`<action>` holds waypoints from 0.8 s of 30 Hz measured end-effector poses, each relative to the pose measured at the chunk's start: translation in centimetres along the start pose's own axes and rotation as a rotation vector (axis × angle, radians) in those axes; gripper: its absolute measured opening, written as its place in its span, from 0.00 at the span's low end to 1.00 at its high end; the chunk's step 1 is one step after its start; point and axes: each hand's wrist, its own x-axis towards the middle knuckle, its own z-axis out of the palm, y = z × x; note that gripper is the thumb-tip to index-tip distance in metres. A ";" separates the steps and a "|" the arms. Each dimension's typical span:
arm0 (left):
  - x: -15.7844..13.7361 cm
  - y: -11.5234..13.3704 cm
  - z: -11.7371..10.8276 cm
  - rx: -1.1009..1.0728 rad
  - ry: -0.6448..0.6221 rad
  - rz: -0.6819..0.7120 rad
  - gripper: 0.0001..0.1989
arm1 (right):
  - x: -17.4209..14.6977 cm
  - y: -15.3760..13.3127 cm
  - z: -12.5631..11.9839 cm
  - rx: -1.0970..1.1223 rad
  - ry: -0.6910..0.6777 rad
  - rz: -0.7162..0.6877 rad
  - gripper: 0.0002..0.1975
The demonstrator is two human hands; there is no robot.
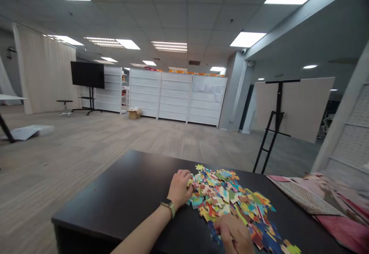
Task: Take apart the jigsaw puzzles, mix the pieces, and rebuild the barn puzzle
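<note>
A heap of colourful jigsaw puzzle pieces (221, 192) is spread over the right half of a black table (123, 192). My left hand (180, 187), with a watch (167, 204) on its wrist, rests at the heap's left edge. Its fingers curl toward the thumb around a yellow puzzle piece (189, 183). Nearer to me, my right hand (234, 231) is over the front of the heap with its fingers bent and pressed together. Whatever its fingertips hold is hidden under the hand.
A pink and patterned cloth-like item (325, 211) lies at the table's right side. Beyond the table stand a black easel (276, 123) with a board, white shelving units (175, 96), a screen on a stand (88, 75), a stool (65, 102) and a cardboard box (134, 114).
</note>
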 end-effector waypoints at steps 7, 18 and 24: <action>1.9 -3.4 0.5 -0.109 -0.163 -0.100 0.24 | 12.1 6.1 3.6 0.085 -0.141 0.481 0.29; -2.2 -10.6 -6.8 -0.481 -0.302 -0.096 0.36 | 11.5 10.2 9.5 -0.186 -0.457 0.409 0.15; -2.6 -10.8 -6.9 -0.526 -0.297 -0.095 0.37 | 10.4 10.8 10.8 -0.235 -0.541 0.408 0.18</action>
